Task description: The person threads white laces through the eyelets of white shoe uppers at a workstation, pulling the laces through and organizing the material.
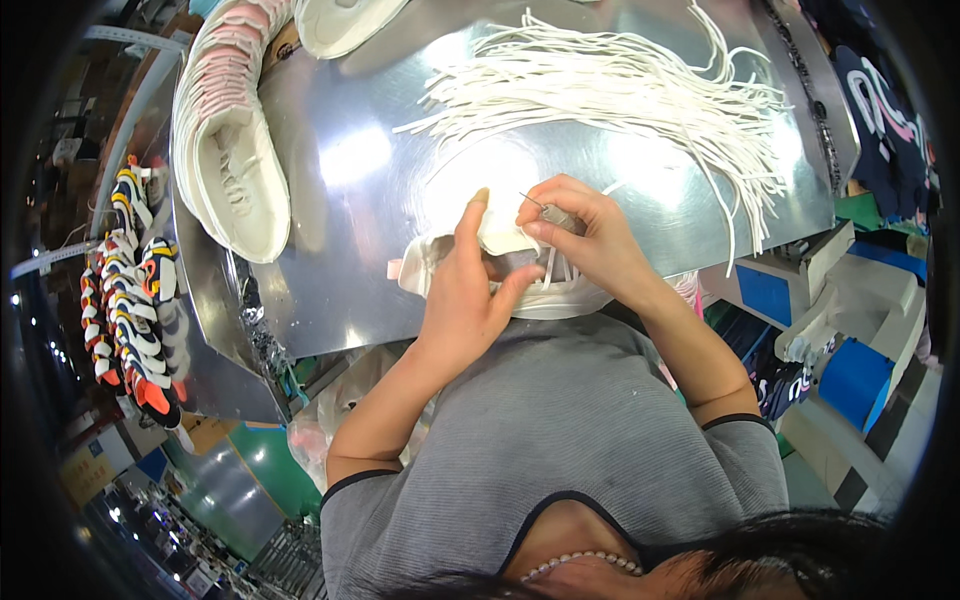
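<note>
A white shoe upper (560, 302) lies at the table's near edge, its pale tongue (503, 236) raised between my hands. My left hand (462, 292) rests against the upper with thumb and forefinger spread wide around the tongue; its other fingers are mostly hidden. In my right hand (585, 228) is a small hand tool (556, 215) with a short greyish handle and a thin metal needle, pinched between thumb and fingers. The needle points up and left, above the tongue. White strands cross the upper beneath my hands.
A large bundle of white laces (610, 90) spreads over the far side of the shiny metal table (330, 250). Nested white and pink shoe uppers (235, 170) stand at the left. Colourful shoe parts (130, 310) sit further left, and boxes with blue panels (855, 380) at the right.
</note>
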`<state>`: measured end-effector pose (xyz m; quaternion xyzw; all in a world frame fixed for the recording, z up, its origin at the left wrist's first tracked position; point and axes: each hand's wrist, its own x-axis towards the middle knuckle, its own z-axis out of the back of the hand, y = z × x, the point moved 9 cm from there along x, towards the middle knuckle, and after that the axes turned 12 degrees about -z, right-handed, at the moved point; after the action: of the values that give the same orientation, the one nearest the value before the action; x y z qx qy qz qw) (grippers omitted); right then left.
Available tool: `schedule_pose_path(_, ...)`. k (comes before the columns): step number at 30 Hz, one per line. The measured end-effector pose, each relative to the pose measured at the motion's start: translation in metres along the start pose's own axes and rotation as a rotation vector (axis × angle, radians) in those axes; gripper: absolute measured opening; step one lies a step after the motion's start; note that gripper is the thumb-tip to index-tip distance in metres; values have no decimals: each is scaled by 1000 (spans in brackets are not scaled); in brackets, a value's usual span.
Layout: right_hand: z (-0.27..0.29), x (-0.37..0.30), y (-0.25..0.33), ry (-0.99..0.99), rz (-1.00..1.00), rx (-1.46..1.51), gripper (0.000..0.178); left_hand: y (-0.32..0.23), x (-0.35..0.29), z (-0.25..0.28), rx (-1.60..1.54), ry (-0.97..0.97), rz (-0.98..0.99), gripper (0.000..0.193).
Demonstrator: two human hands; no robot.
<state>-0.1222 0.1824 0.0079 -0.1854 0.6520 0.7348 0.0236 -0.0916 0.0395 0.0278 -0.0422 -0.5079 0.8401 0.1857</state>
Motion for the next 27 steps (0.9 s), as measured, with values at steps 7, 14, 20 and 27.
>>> schedule_pose_path(7,7,-17,14,-77,14,-77,15,12,-1,2,49,-195,26,47)
schedule_pose_path(14,10,-48,25,-49,36,-466,15,7,0,0,43,-159,38,45)
schedule_pose_path(20,-6,-43,19,-176,168,-687,14,2,-4,0,109,-249,-62,43)
schedule_pose_path(27,-12,-29,21,-50,191,-650,14,-16,-5,-3,238,-293,-192,43)
